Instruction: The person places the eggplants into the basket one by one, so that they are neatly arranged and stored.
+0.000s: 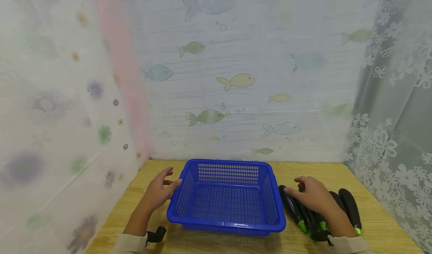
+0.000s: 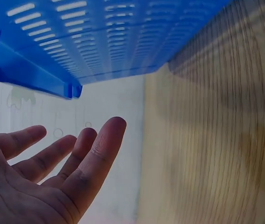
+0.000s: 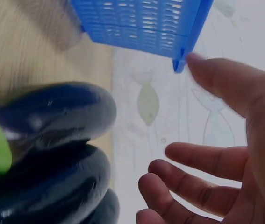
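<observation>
A blue plastic basket [image 1: 226, 224] with slotted walls stands on the wooden table, with nothing in it. At its left side is my left hand [image 1: 161, 189], fingers spread and relaxed, the thumb tip right at the rim. In the left wrist view the fingers [image 2: 95, 163] extend below the basket wall [image 2: 118, 37]. My right hand [image 1: 315, 194] hovers over several dark eggplants [image 1: 291, 205] to the right of the basket, partly hiding them. It holds nothing. In the right wrist view, its loosely bent fingers are apart from the glossy eggplants [image 3: 62, 109].
The eggplants lie side by side with green stem ends toward me; one eggplant [image 1: 350, 209] is at the far right. Behind the wooden table [image 1: 307, 168] hangs a fish-patterned sheet [image 1: 236, 134]. A flowered sheet [image 1: 67, 134] borders the left, and a lacy curtain [image 1: 395, 164] the right.
</observation>
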Motion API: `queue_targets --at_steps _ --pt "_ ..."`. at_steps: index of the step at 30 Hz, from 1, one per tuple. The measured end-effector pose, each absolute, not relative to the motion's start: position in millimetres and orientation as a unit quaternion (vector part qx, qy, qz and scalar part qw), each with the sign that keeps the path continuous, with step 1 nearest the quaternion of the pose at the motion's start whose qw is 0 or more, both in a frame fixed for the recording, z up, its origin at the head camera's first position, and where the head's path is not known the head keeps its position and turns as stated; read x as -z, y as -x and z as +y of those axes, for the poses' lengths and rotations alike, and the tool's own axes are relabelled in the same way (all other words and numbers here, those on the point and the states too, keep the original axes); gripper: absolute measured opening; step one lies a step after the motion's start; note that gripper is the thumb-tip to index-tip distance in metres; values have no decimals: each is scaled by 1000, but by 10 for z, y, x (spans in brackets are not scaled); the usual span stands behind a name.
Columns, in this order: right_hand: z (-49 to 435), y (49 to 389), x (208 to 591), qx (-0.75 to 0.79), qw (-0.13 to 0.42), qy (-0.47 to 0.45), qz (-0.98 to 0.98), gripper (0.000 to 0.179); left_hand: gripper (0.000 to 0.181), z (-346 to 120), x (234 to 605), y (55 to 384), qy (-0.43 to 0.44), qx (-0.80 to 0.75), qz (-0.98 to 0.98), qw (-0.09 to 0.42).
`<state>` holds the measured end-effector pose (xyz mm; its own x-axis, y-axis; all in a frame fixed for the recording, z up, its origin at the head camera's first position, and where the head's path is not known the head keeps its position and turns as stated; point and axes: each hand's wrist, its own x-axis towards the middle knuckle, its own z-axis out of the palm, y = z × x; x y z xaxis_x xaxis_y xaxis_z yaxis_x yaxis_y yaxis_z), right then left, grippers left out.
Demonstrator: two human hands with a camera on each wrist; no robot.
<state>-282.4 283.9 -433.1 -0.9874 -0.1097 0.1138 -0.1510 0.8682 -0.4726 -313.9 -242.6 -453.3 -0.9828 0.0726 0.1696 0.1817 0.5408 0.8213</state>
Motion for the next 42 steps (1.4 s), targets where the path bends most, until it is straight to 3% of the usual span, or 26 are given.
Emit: queue_targets --at_steps 6,16,25,36,42 --pt "2806 2807 4359 -264 33 -48 -963 69 72 -2375 4555 3114 74 496 -863 63" --pt "2755 2792 4391 -252 11 -35 -967 63 55 -2301 4592 3122 98 554 -824 66" --pt "2791 2756 4480 -255 -18 -26 -966 57 61 -2269 4655 3141 97 610 -786 9" --pt "2663 2720 4494 -242 2 -18 -970 52 64 -2320 4644 3143 121 640 -758 -34" --pt "2623 2737 4458 -251 6 -27 -968 51 66 -2356 4629 3087 104 647 -755 -33"
